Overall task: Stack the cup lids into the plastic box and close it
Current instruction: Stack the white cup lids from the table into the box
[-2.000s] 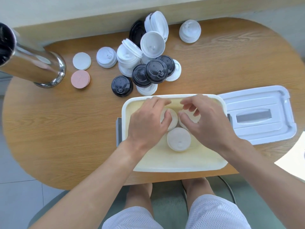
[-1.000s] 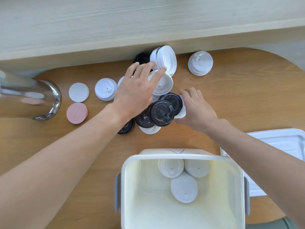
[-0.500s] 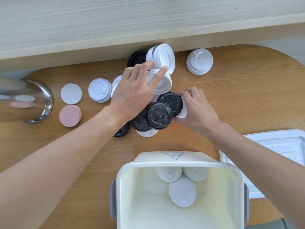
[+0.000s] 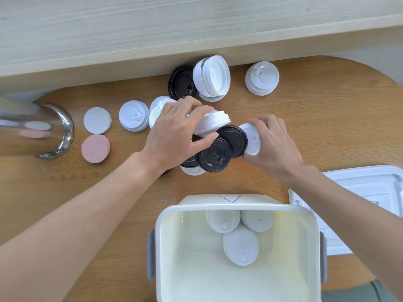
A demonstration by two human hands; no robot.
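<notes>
Left hand [image 4: 174,134] gripped a white lid [image 4: 214,123] between thumb and curled fingers; right hand [image 4: 272,147] pinched another lid [image 4: 251,140], far of the box [image 4: 237,209].

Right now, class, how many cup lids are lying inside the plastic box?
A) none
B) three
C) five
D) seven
B: three white lids lie near the far wall of the plastic box, two side by side and one just in front of them; every other lid is out on the table.
</notes>
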